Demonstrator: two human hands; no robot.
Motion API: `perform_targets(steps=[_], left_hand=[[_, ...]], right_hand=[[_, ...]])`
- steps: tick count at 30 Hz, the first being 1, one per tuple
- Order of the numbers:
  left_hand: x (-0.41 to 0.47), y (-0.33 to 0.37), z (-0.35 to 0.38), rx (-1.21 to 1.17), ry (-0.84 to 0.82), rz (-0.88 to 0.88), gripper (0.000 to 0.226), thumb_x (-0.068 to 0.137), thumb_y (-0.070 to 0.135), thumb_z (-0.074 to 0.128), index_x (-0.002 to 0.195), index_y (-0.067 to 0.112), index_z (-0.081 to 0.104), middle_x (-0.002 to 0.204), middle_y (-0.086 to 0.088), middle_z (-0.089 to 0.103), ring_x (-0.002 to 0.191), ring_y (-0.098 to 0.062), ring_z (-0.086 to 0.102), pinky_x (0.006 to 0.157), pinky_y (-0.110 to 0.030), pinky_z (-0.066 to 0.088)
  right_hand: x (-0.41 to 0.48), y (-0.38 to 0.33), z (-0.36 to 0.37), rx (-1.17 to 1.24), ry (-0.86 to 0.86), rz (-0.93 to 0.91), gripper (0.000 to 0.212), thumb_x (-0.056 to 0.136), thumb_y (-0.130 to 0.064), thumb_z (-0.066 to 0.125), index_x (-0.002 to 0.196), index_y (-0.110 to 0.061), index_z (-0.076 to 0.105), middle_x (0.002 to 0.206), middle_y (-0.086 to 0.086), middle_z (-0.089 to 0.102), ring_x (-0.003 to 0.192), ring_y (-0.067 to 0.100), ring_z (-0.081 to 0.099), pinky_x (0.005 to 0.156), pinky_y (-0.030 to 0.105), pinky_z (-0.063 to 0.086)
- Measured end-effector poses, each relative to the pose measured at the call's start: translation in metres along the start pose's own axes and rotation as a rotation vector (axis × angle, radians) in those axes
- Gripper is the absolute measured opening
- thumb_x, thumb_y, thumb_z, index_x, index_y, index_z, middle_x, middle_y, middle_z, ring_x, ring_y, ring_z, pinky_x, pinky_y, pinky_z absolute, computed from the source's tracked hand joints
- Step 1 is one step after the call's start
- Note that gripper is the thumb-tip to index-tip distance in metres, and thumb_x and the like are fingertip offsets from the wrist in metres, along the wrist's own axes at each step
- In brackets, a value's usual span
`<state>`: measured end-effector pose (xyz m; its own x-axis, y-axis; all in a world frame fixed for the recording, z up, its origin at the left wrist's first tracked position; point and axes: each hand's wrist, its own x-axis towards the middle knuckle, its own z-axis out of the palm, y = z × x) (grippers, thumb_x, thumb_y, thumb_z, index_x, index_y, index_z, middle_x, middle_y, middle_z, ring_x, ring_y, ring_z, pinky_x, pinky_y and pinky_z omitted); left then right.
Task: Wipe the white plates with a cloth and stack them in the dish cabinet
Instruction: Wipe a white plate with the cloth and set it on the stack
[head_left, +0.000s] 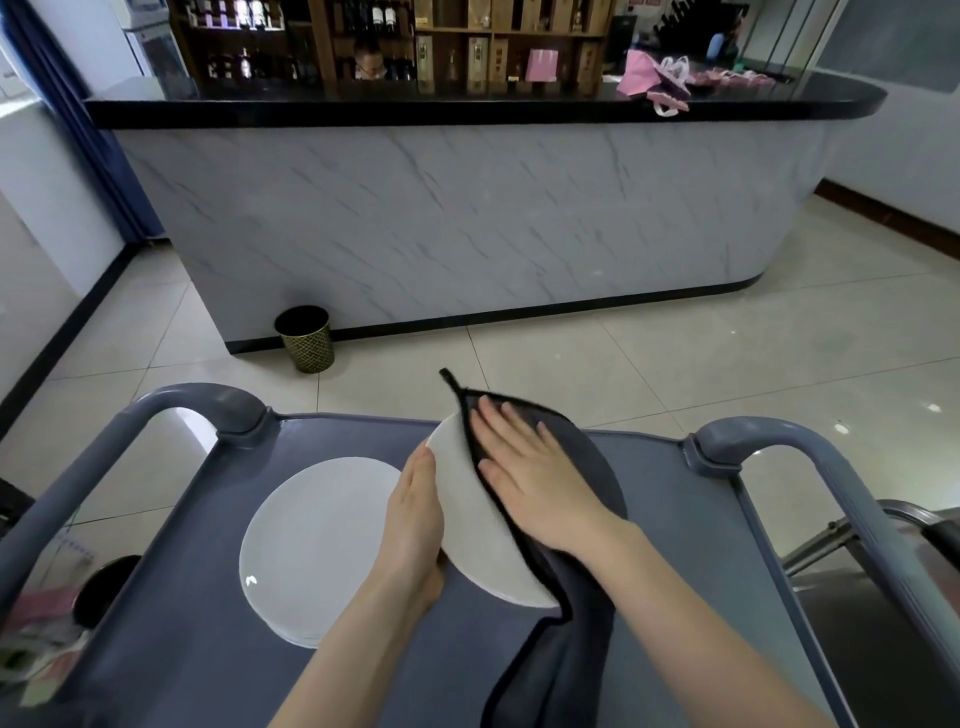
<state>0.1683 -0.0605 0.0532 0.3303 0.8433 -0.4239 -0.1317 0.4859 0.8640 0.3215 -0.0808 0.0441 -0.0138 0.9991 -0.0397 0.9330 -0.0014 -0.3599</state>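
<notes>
A white plate (467, 525) is held tilted above a grey cart top (670, 525). My left hand (415, 519) grips its left rim, thumb underneath. My right hand (535, 473) lies flat with straight fingers on a dark grey cloth (566, 649), pressing it onto the plate's right half. The cloth's loose end hangs down toward me. To the left, a stack of white plates (317, 545) rests on the cart. No dish cabinet shows in this view.
Curved grey cart handles (208, 405) rise at both far corners. Beyond the cart stand a marble-fronted counter (467, 223) and a small dark bin (306, 338) on the tiled floor. A person sits behind the counter. A metal surface (872, 639) lies at the right.
</notes>
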Motion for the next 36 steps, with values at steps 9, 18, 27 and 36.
perform_targets(steps=[9,18,27,36], left_hand=[[0.002,-0.003,-0.012,-0.040,0.098,-0.040,0.035,0.107,0.041,0.039,0.116,0.023,0.067,0.116,-0.001,0.075,0.114,-0.022,0.067,0.105,-0.046,0.049],[-0.006,-0.005,-0.003,0.008,-0.015,-0.050,0.032,0.107,0.045,0.037,0.115,0.038,0.067,0.108,0.013,0.076,0.107,-0.010,0.070,0.083,-0.032,0.057],[-0.007,-0.003,-0.015,0.012,-0.060,-0.037,0.033,0.107,0.043,0.040,0.124,0.032,0.067,0.115,0.007,0.076,0.110,-0.017,0.070,0.098,-0.046,0.055],[-0.013,0.004,-0.015,0.083,-0.091,0.024,0.027,0.106,0.027,0.049,0.120,0.038,0.068,0.113,0.009,0.076,0.110,-0.021,0.069,0.098,-0.051,0.055]], right_hand=[[-0.086,-0.024,0.017,-0.044,-0.087,-0.143,0.058,0.100,-0.052,0.001,0.156,-0.038,0.002,0.160,-0.026,-0.015,0.146,-0.005,-0.019,0.120,0.027,-0.010],[-0.023,0.006,-0.004,-0.093,-0.073,-0.056,0.074,0.085,-0.054,-0.003,0.156,-0.031,-0.004,0.154,-0.023,-0.022,0.144,0.002,-0.022,0.123,0.036,-0.005],[-0.072,0.018,0.011,-0.144,0.091,-0.021,0.061,0.097,-0.052,0.017,0.155,-0.036,0.013,0.161,-0.021,-0.002,0.149,0.002,-0.005,0.123,0.041,0.008],[-0.019,0.041,-0.044,0.378,0.173,0.047,0.049,0.097,-0.018,0.060,0.143,-0.032,0.049,0.138,-0.016,0.054,0.128,0.002,0.049,0.108,0.020,0.038]])
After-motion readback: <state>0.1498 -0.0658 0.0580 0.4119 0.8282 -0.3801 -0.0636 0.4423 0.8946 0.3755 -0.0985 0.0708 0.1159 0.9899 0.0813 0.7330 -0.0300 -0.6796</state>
